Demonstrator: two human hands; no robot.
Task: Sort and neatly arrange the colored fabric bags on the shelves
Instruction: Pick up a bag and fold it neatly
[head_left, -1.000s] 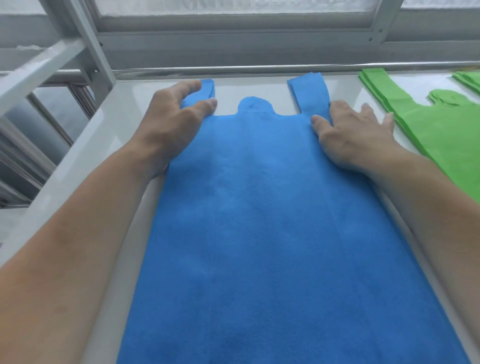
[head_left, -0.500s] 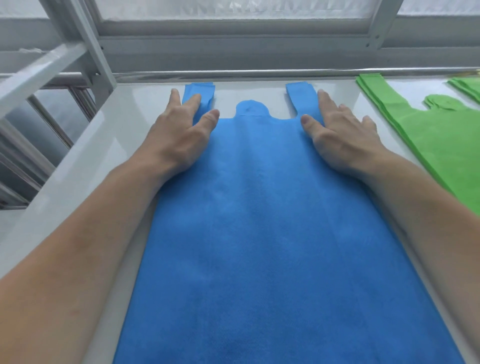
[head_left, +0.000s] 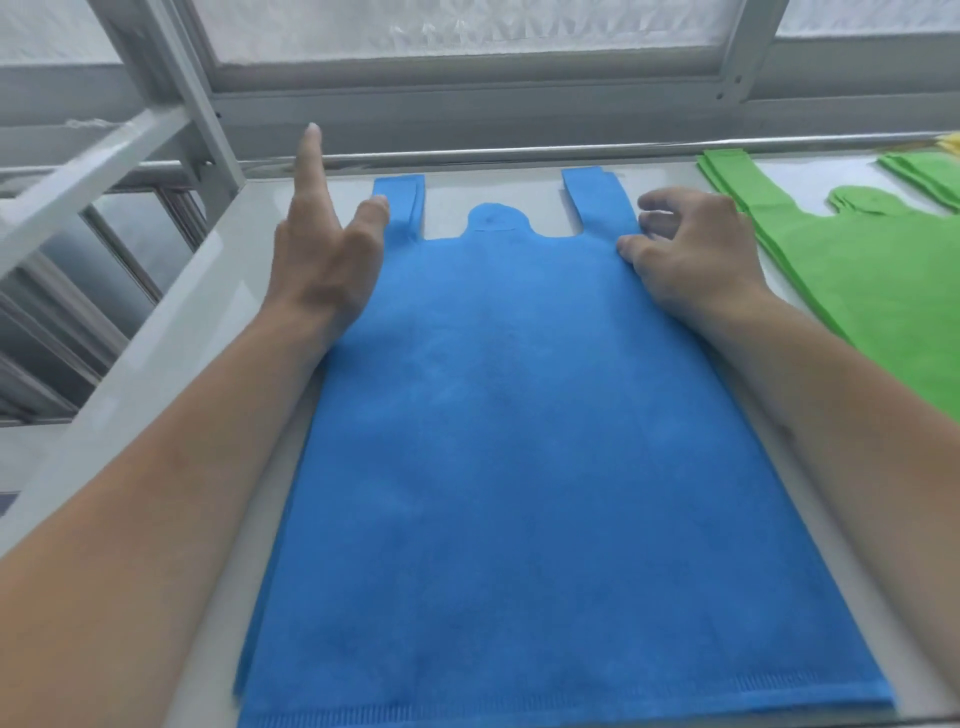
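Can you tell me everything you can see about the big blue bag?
The blue bag looks like soft non-woven fabric, shaped like a vest with two strap handles and a rounded tab between them. It lies flat atop a stack on the white shelf, handles away. The right hand touches its right strap; green bags lie beside it.

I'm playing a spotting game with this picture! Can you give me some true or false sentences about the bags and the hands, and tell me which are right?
1. The blue bag lies flat on the shelf. True.
2. The green bags sit to the left of the blue one. False: they are on its right.
3. The left hand is lifted with fingers straight. True.
4. The right hand holds a red bag. False: its curled fingers rest at the blue bag's right handle; no red bag shows.
5. The blue bag has two handle straps pointing toward the window. True.
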